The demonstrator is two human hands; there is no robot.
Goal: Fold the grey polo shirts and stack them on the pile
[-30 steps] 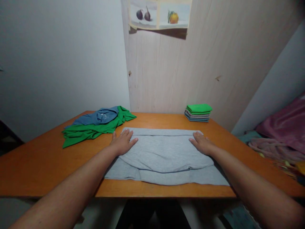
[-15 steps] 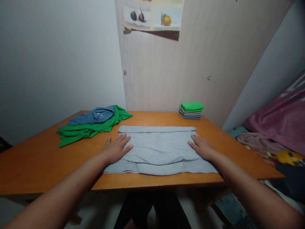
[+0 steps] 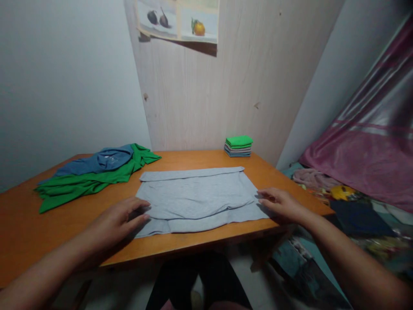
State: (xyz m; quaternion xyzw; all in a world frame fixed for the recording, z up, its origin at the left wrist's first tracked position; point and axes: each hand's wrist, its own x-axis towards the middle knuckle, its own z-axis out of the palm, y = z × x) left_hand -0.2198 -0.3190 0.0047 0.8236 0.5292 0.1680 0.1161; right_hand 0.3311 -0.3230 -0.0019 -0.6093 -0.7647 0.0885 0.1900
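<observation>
A light grey folded garment (image 3: 200, 196) lies spread across the front of the table, with a narrow folded strip along its far edge and creases near its front. At its left edge is my left hand (image 3: 124, 219), thumb apart from the curved fingers and nothing between them. My right hand (image 3: 280, 204) is by the right edge, the fingers bent and the thumb a little apart. Whether either hand's fingertips touch the cloth, I cannot tell.
On the orange-brown wooden table (image 3: 180, 157), a loose blue shirt (image 3: 97, 161) lies over a green cloth (image 3: 80, 185) at the left. A stack of folded clothes (image 3: 238, 146) stands at the back right. Beyond the right edge are a pink curtain (image 3: 355, 146) and assorted fabrics.
Both hands were flat on the garment's sides; they have drawn back toward the near edge with fingers more bent. The camera view has turned to the right.
</observation>
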